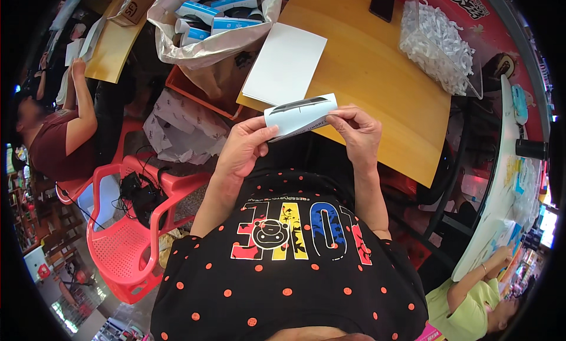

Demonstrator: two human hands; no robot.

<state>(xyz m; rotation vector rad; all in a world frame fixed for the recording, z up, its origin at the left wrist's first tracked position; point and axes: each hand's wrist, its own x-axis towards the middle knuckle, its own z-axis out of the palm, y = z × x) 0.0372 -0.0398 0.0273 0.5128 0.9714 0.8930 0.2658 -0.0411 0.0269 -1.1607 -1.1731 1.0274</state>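
Between my two hands is a curled, pale-blue printed paper sleeve point(295, 120) with a dark umbrella picture on it. My left hand point(247, 145) pinches its left end, thumb on top. At the right end, my right hand point(358, 131) grips the edge between thumb and fingertips. The sleeve is above the near edge of the wooden table point(365, 64). Just beyond it lies a stack of white paper sheets point(286, 64). Whether anything is inside the curl cannot be seen.
A whitish sack point(168, 49) holds several blue-and-white sleeved rolls point(200, 12). On the table are a clear bin of white paper strips point(436, 43) and a dark phone point(382, 3). A red plastic chair point(121, 246) stands left. Other people sit at left and lower right.
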